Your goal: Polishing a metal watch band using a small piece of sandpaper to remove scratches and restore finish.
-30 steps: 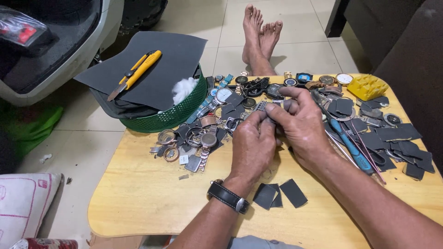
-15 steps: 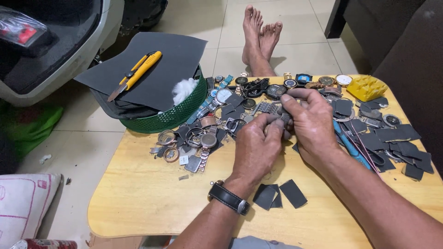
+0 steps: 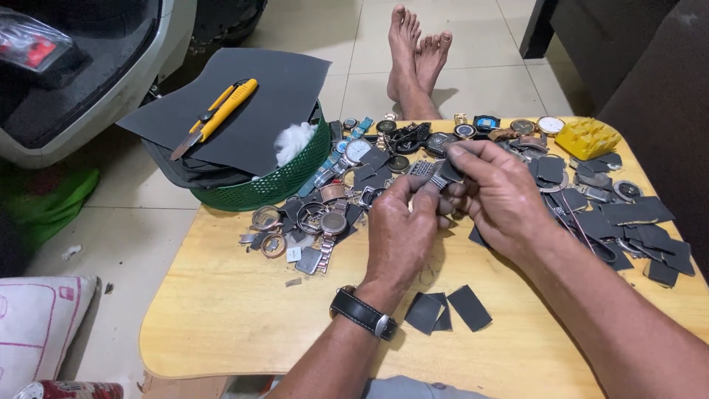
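I see the wooden table [image 3: 221, 318] first, low over a tiled floor, with another person's bare feet [image 3: 417, 59] beyond its far edge. On its left corner stands a green basket [image 3: 288, 181] under a dark sheet [image 3: 273, 96] that carries a yellow knife [image 3: 218, 114] and, just beside it, a cotton tuft [image 3: 292, 140]. Watches and loose cases [image 3: 317, 214] lie heaped across the middle; dark abrasive pieces [image 3: 628, 222] spread to the right, three more [image 3: 447, 310] near my wrists.

My left hand [image 3: 402, 233], a black-strapped watch on its wrist, is closed around a small metal watch [image 3: 428, 177], holding it up just above the heap. My right hand [image 3: 502, 196] pinches a dark scrap [image 3: 449, 171] against that watch.

Compared with a second ago, both hands have drifted slightly toward me and the right fingers have come round onto the watch's top; I judge the rubbing is well under way, not finishing.
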